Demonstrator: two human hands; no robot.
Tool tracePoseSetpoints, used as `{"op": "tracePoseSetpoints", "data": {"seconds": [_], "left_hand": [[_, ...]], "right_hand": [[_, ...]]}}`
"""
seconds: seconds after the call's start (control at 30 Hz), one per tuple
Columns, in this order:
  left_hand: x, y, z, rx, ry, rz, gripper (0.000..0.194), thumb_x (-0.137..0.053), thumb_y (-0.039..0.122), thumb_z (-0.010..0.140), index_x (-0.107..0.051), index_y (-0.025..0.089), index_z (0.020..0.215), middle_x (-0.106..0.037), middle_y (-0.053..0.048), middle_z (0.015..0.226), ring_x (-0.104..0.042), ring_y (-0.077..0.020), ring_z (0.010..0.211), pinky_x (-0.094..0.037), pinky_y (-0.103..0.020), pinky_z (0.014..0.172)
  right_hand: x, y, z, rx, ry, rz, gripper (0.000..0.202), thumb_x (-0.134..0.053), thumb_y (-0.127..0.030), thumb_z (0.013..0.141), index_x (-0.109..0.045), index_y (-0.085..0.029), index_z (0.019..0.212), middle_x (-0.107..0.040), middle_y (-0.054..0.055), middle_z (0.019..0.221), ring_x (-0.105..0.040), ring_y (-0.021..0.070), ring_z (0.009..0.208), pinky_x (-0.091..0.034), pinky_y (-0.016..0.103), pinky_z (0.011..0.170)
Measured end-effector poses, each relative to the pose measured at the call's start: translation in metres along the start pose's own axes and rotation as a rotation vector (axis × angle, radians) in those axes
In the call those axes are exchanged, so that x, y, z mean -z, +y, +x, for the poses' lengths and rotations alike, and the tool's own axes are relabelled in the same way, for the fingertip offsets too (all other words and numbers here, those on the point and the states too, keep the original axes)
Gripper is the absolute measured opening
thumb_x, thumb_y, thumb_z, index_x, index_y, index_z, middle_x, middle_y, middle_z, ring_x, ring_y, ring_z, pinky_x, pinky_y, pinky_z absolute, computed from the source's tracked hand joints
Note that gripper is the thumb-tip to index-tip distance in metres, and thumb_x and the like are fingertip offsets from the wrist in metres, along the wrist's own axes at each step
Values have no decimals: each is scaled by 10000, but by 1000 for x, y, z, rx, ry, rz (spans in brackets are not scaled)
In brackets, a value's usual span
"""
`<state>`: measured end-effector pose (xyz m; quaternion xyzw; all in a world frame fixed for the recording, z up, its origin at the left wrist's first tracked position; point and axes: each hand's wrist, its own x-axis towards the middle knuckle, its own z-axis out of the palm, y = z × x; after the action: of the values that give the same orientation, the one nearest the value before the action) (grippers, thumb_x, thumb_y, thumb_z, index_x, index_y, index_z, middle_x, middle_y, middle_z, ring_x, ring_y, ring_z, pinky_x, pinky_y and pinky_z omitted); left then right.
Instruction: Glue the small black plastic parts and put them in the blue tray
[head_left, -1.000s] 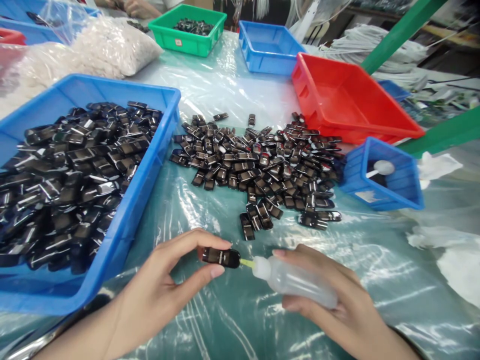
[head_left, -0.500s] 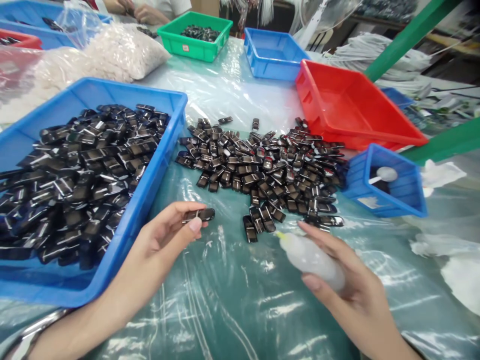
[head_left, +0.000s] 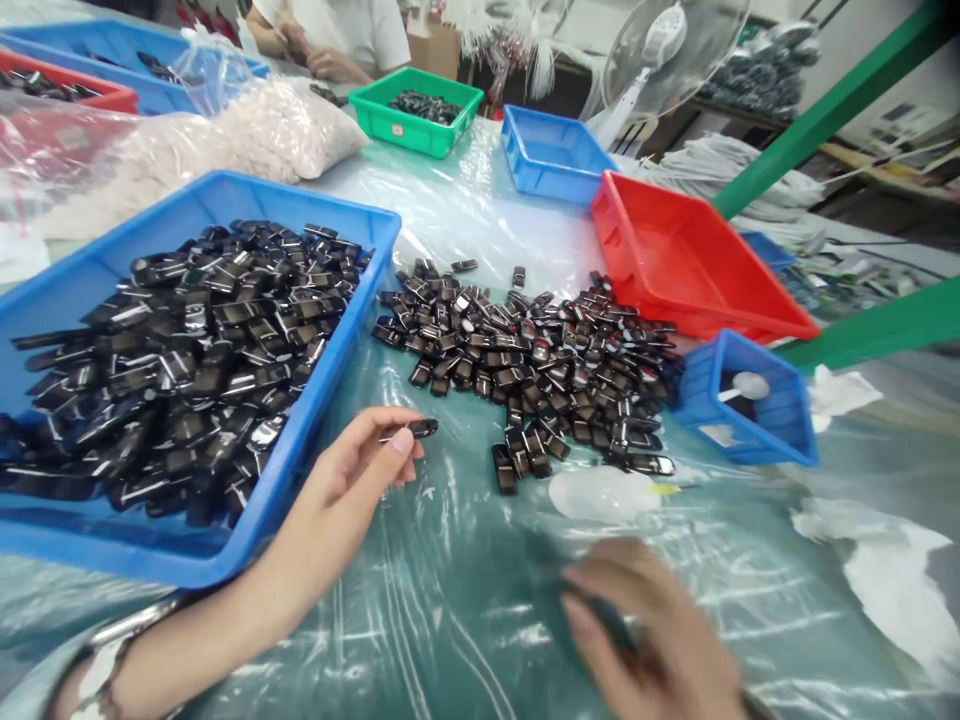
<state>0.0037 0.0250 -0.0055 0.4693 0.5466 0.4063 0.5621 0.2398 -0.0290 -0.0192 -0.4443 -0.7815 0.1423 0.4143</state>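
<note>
Head cam: left hand [head_left: 349, 485] has thumb and fingers clamped on one black piece [head_left: 426, 428], which also points roughly left to right and sits off to the left of a white squeeze bottle [head_left: 600, 495]. Bottle's on the tabletop [head_left: 465, 580] just this side of the loose pile [head_left: 517, 350], long axis running left to right, yellow tip [head_left: 664, 488] facing right, away from that hand. Right hand [head_left: 660, 625] is the nearer one, just below the bottle and apart from it. It's a blur tho: a dark shape [head_left: 613, 622] shows between the fingers, can't tell what it is or if it's gripped. Hands are well apart.

Counts: two hands, one bottle, one piece in the left. Pile's too jumbled to count, same for the pieces in the one big blue bin [head_left: 277, 203]. Right side: one small blue bin [head_left: 772, 442] with a white spoon-ish thing [head_left: 750, 386] inside, one red tray [head_left: 675, 310].
</note>
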Motion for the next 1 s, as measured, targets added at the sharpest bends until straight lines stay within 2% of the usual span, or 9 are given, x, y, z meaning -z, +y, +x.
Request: {"op": "tracePoseSetpoints", "data": {"seconds": [0.07,0.13,0.27,0.4,0.53,0.63,0.7,0.77,1.0], "left_hand": [[0,1,-1,2,2,15,153,-524,340,928,-595,250,1028,-558,33,740,-565,-147,750,-456,-243,738],[0,2,-2,-3,11,16,157,-543,335,910,-593,255,1035,-557,30,755,-556,-156,759,-451,-250,732],[0,5,-1,-7,12,17,130,-568,293,868,-591,226,978,-582,6,835,-545,-176,774,-445,-286,745],[1,1,1,-41,-1,6,131,-561,287,862,-579,229,978,-566,17,806,-536,-171,755,-433,-281,739],[1,-4,-2,-62,-35,-12,129,-556,296,883,-571,239,998,-533,31,752,-526,-168,750,-417,-265,722],[0,-2,-7,-72,-102,-22,128,-566,307,885,-574,242,995,-548,20,777,-537,-179,758,-418,-270,698],[-1,0,-10,-86,-159,-13,120,-561,305,889,-571,244,992,-561,9,812,-547,-192,790,-423,-283,716],[-1,0,-11,-99,-205,8,111,-547,303,899,-567,249,994,-562,4,829,-550,-201,819,-423,-295,741],[-1,0,-13,-66,-416,-4,123,-503,290,933,-547,251,1040,-565,1,837,-543,-198,822,-412,-308,734]], "right_hand": [[-16,-10,7,95,-211,-163,284,-558,-82,860,-589,-183,1124,-666,59,884,-626,210,782,-545,343,659],[-36,-15,19,127,-303,-253,311,-487,-106,916,-544,-105,1222,-664,133,1012,-620,250,882,-556,392,718],[-66,-14,40,154,-331,-237,264,-447,-81,930,-628,-75,1122,-670,158,1024,-583,280,919,-548,440,763],[-68,-12,43,114,-309,-123,257,-419,-60,934,-667,-123,955,-666,109,860,-596,236,813,-549,389,711],[-54,-16,40,-58,-167,85,196,-451,-73,915,-604,-190,880,-642,61,885,-626,189,835,-547,343,719],[-44,-20,42,-253,-73,281,164,-495,-119,900,-586,-226,983,-659,29,886,-658,160,810,-570,309,688],[-39,-21,45,-390,-83,430,134,-560,-169,878,-612,-232,985,-689,17,844,-681,148,750,-590,286,651],[-36,-21,47,-510,-131,587,33,-632,-222,841,-639,-222,874,-718,9,778,-698,141,683,-598,267,609],[-30,-17,46,-797,-230,969,144,-749,-285,760,-628,-207,752,-736,-17,691,-665,93,559,-515,196,506]]}}
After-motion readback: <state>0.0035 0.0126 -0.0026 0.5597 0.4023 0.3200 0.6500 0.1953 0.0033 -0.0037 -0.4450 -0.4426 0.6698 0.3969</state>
